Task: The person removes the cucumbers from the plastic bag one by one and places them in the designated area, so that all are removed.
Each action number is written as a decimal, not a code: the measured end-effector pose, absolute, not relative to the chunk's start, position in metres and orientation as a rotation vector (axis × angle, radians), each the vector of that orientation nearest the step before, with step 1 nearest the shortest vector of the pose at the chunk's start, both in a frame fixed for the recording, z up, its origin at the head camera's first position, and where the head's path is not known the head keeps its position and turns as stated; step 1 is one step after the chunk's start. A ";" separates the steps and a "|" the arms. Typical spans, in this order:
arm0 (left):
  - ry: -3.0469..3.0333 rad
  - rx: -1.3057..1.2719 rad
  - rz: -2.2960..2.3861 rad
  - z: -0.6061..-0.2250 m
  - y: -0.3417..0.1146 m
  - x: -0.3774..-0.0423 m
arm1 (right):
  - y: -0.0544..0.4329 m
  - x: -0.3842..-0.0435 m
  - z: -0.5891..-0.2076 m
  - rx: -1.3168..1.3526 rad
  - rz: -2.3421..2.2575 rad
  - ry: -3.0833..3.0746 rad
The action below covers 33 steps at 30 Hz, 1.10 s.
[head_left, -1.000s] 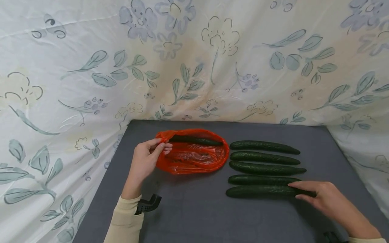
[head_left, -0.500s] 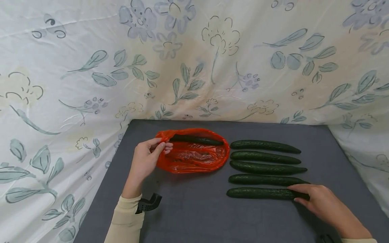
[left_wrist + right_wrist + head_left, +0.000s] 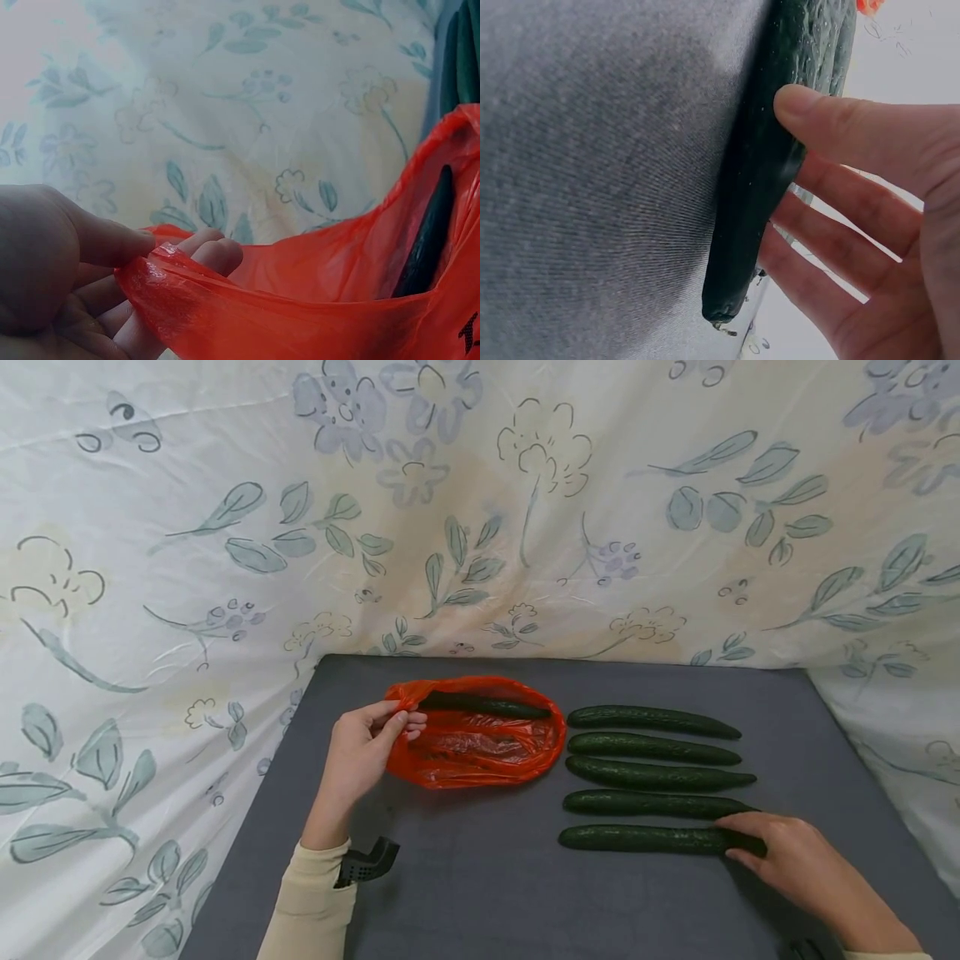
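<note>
My left hand [image 3: 366,745] pinches the left rim of an open red plastic bag [image 3: 480,777]; in the left wrist view the thumb presses the film [image 3: 161,289] against the fingers. One dark green cucumber [image 3: 487,706] lies inside along the bag's far side. To the right, several cucumbers lie in a row, roughly parallel. My right hand [image 3: 798,860] grips the right end of the nearest cucumber [image 3: 637,838]. In the right wrist view the thumb is on one side of that cucumber [image 3: 754,172] and the fingers on the other, its stem end sticking out below.
Beyond the held one lie more cucumbers [image 3: 656,803], the farthest [image 3: 652,718] close to the bag's right rim. A dark grey cloth [image 3: 480,885] covers the table. Floral fabric [image 3: 480,527] hangs behind and at both sides.
The right hand has drawn the nearest cucumber slightly toward the table's front, widening the gap to its neighbour. The left hand and bag stay where they were.
</note>
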<state>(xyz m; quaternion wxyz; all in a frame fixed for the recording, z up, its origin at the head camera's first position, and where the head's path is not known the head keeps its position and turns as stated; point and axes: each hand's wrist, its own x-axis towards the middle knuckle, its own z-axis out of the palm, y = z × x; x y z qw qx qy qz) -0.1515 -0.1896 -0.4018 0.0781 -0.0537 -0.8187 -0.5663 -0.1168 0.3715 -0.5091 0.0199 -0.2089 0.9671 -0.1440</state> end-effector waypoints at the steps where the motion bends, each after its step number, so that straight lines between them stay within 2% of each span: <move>1: -2.452 -0.161 -1.696 -0.402 -0.190 -0.152 | 0.372 -0.117 -0.509 -0.635 -0.444 2.998; 8: -2.457 -0.158 -1.675 -0.401 -0.191 -0.151 | 0.369 -0.114 -0.493 -0.616 -0.414 3.035; 16: -2.467 -0.144 -1.664 -0.401 -0.191 -0.148 | 0.358 -0.128 -0.470 -0.791 -0.494 3.291; 24: -2.476 -0.170 -1.637 -0.401 -0.190 -0.149 | 0.322 -0.149 -0.463 -0.923 -0.713 3.370; 33: -2.467 -0.180 -1.638 -0.399 -0.191 -0.149 | 0.278 -0.179 -0.438 -1.051 -0.916 3.290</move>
